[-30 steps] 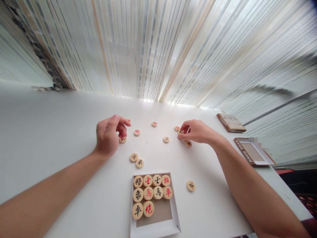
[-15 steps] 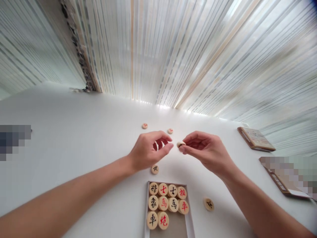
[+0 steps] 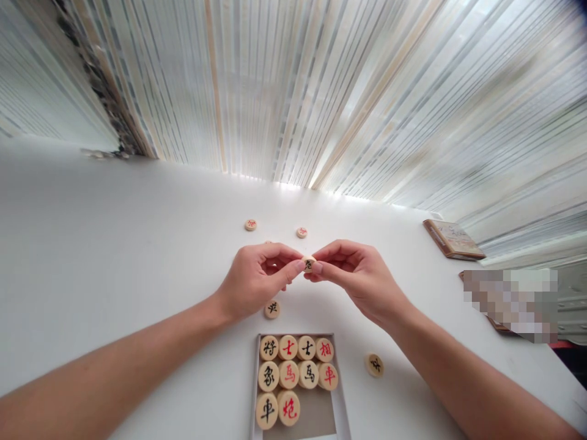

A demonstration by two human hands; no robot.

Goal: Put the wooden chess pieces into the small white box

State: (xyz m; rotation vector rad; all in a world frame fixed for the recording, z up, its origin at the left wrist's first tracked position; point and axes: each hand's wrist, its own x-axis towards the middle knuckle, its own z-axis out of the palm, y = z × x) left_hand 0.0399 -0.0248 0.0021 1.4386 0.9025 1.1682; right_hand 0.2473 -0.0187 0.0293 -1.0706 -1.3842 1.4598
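My left hand (image 3: 257,278) and my right hand (image 3: 355,278) meet above the white table (image 3: 114,256), and both pinch one round wooden chess piece (image 3: 309,264) with a black character between their fingertips. Below them lies a shallow white box (image 3: 342,406) holding several round pieces with red and black characters in rows. A loose black-marked piece (image 3: 272,309) lies under my left hand, and another (image 3: 375,365) lies right of the box. Two red-marked pieces (image 3: 250,225) (image 3: 301,232) rest farther back.
A brown box lid (image 3: 453,239) lies at the table's right side, with a blurred patch in front of it. Striped blinds fill the background behind the table's far edge.
Both hands left the scattered pieces, rose and came together. The right hand carried a piece to the middle, and the left hand's fingers have closed on it too.
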